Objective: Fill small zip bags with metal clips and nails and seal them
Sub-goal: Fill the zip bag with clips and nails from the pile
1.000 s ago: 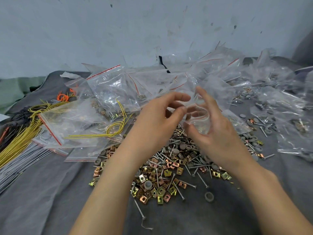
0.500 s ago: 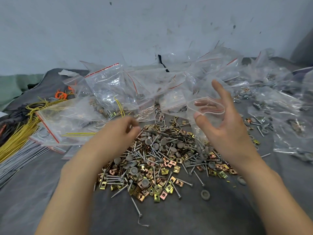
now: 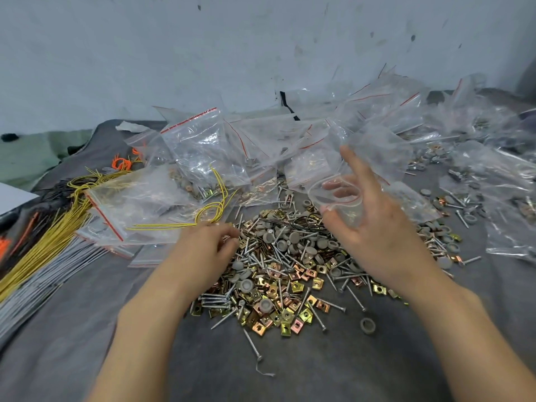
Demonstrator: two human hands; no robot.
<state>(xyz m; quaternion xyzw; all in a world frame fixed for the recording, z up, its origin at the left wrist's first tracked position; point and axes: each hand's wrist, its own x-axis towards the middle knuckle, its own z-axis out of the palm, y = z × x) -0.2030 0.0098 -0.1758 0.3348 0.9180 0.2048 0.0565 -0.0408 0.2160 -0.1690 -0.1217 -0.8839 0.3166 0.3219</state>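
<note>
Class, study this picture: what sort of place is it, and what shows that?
Probably a hand-packing workspace: a heap of loose clips and nails on a grey cloth, piles of small zip bags behind it, and an open zip bag held in the right hand.

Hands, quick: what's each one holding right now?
Left hand: fingers curled at the edge of the pile; cannot tell if it grips anything.
Right hand: holds a zip bag, mouth open.
</note>
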